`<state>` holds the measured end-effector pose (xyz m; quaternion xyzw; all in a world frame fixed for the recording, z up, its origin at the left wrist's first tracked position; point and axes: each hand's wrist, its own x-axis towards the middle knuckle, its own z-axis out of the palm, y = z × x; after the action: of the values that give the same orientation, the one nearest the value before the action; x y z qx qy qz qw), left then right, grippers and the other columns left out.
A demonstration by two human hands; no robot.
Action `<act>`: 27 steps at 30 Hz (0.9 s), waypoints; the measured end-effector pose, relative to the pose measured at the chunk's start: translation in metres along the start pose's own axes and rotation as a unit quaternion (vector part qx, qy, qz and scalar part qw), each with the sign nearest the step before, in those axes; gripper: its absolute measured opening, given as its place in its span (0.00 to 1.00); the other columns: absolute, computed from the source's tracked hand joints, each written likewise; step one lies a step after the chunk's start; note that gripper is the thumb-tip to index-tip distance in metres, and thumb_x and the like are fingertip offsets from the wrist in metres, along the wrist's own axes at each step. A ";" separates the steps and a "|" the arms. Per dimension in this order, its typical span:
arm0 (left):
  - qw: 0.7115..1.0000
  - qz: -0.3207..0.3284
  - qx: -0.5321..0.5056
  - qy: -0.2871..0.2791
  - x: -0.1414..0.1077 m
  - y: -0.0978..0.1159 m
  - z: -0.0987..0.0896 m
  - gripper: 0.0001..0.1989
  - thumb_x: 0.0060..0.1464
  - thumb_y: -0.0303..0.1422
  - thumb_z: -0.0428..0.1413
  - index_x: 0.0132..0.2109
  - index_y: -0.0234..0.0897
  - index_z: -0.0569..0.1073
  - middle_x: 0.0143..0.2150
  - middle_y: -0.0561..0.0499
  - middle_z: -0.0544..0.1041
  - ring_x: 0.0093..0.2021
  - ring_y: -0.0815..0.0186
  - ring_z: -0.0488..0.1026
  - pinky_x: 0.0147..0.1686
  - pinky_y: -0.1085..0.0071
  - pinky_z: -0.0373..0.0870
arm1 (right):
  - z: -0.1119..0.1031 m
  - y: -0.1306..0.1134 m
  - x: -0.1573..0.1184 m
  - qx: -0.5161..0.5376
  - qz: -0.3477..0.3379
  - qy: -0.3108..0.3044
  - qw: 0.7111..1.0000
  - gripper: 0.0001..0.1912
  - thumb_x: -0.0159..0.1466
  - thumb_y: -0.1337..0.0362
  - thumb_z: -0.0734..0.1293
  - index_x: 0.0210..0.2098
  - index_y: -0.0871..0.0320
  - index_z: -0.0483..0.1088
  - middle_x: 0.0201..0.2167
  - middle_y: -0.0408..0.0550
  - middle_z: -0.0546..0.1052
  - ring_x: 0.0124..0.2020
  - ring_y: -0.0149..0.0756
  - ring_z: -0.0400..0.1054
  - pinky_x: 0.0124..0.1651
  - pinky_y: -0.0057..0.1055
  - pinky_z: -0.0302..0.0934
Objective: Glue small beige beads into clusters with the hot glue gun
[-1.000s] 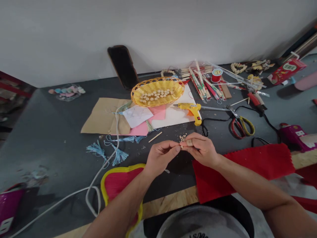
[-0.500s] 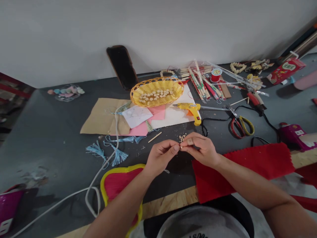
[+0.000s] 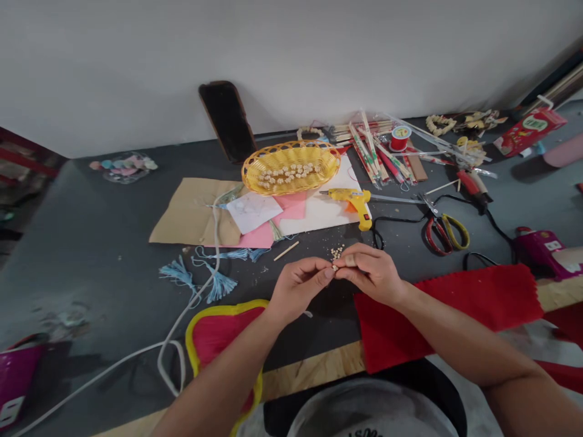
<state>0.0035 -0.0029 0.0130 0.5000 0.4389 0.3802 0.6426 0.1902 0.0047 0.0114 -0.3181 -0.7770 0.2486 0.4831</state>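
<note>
Barely visible, a tiny cream bead (image 3: 336, 266) sits pinched by the right hand (image 3: 371, 276).

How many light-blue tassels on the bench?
3. One light-blue thread tassel and a second lie on the dark bench top; a third lies flat below the pink paper. Others may be hidden.

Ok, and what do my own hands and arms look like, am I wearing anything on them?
Your left hand and right hand are bare: no gloves, watch or rings show, and no sleeves on the forearms. One right finger seems to carry a tan plaster. Below them shows a grey top with dark lettering.
</note>
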 end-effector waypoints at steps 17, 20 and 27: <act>1.000 0.004 0.013 0.020 0.001 0.002 0.000 0.14 0.50 0.42 0.62 0.33 0.35 0.80 0.24 0.52 0.74 0.26 0.69 0.66 0.29 0.74 0.63 | 0.002 0.002 -0.003 0.005 0.024 -0.008 1.000 0.06 0.64 0.68 0.67 0.41 0.58 0.74 0.33 0.48 0.78 0.35 0.32 0.74 0.37 0.28 0.72; 1.000 -0.011 -0.017 0.022 0.001 0.000 0.001 0.13 0.48 0.41 0.64 0.32 0.35 0.81 0.24 0.52 0.74 0.26 0.71 0.65 0.28 0.75 0.63 | 0.003 0.004 -0.004 -0.001 0.014 -0.011 1.000 0.06 0.64 0.68 0.67 0.41 0.57 0.75 0.34 0.49 0.79 0.36 0.33 0.74 0.38 0.29 0.73; 0.998 -0.031 -0.053 0.032 0.002 -0.001 0.001 0.12 0.46 0.40 0.66 0.31 0.34 0.81 0.24 0.52 0.76 0.26 0.72 0.66 0.28 0.76 0.63 | 0.003 0.003 -0.004 0.003 0.017 -0.012 1.000 0.05 0.63 0.69 0.68 0.40 0.58 0.74 0.33 0.49 0.78 0.35 0.33 0.74 0.38 0.28 0.72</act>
<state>0.0053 -0.0017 0.0118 0.4387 0.4533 0.3986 0.6657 0.1898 0.0035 0.0051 -0.3270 -0.7764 0.2629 0.4703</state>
